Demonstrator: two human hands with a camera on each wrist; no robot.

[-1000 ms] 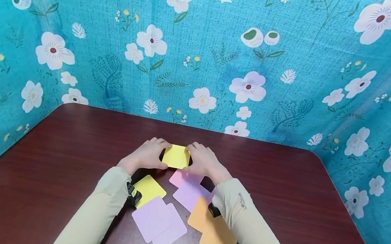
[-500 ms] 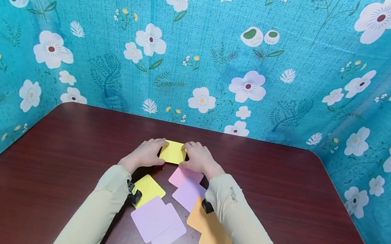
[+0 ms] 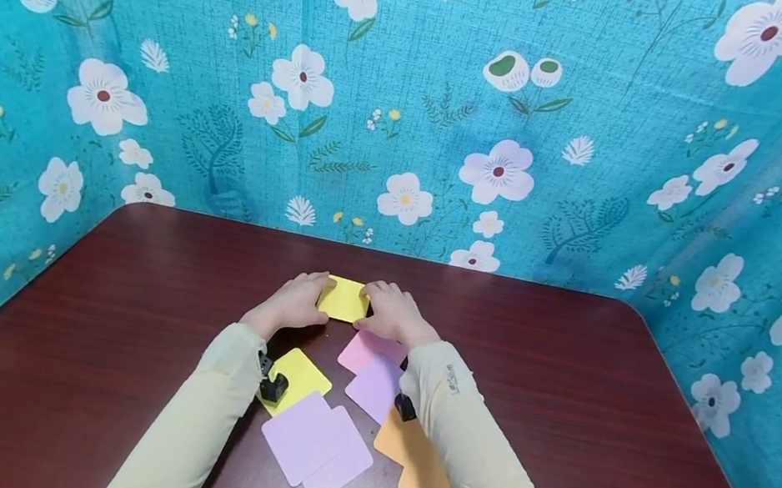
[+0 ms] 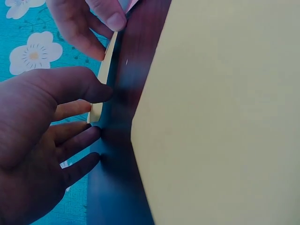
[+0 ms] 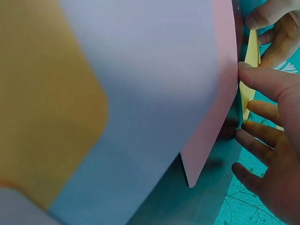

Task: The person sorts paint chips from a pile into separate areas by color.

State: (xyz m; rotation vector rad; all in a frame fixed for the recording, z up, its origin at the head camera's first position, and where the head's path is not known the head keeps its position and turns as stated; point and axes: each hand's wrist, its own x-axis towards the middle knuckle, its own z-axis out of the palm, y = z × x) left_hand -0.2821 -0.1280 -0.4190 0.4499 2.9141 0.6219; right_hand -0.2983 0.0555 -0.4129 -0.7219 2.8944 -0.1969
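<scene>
A yellow square card point(image 3: 343, 299) is between my two hands, close to the far side of the table. My left hand point(image 3: 293, 304) pinches its left edge, with thumb and fingers on opposite sides. On the right edge, my right hand point(image 3: 396, 313) pinches the same card. Both wrist views show the yellow card point(image 4: 107, 70) nearly edge-on, and the lower fingers spread off it. Just below my right hand lies a pink card point(image 3: 366, 352), partly under a lilac card point(image 3: 373, 389). Another yellow card point(image 3: 301, 378) lies near my left wrist.
Two more overlapping lilac cards point(image 3: 301, 437) lie nearer on the dark wooden table point(image 3: 80, 341). Orange cards point(image 3: 428, 477) lie beside my right forearm, which covers part of them. A blue flowered cloth point(image 3: 381, 108) hangs behind the table's far edge.
Both hands have shifted the held yellow card slightly away from me and to the left. My right forearm has swung left, and more of the orange cards is covered. The other cards stay put.
</scene>
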